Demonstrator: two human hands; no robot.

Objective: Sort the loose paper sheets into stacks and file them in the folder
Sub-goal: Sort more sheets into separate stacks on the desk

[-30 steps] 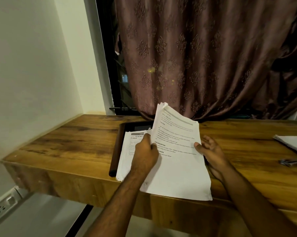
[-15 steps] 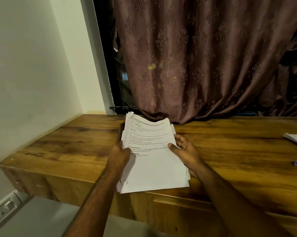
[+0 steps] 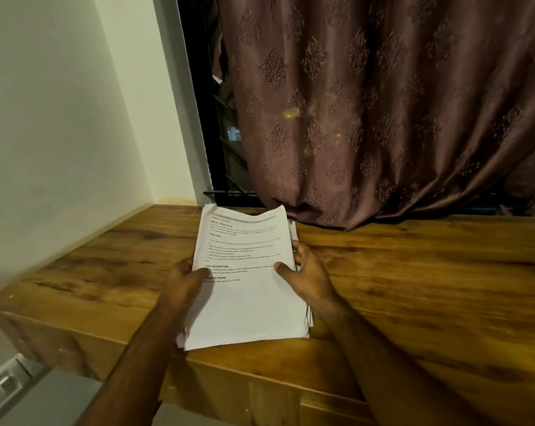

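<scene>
A thick stack of white printed sheets (image 3: 247,305) is held over the wooden desk (image 3: 413,287), its near end past the front edge. My left hand (image 3: 184,284) grips the stack's left edge, thumb on the top page. My right hand (image 3: 309,275) grips the right edge, thumb on top and fingers along the side. The top page carries black headings and lines of text. The dark folder seen earlier lies hidden under the stack.
A brown patterned curtain (image 3: 383,118) hangs behind the desk, touching its back edge. A pale wall (image 3: 60,133) closes the left side. A wall socket (image 3: 4,392) sits low at the lower left.
The sheets were fanned and askew; both hands have squared them into one aligned stack and shifted it left over the folder. The view has turned left, so the papers at the right are out of sight.
</scene>
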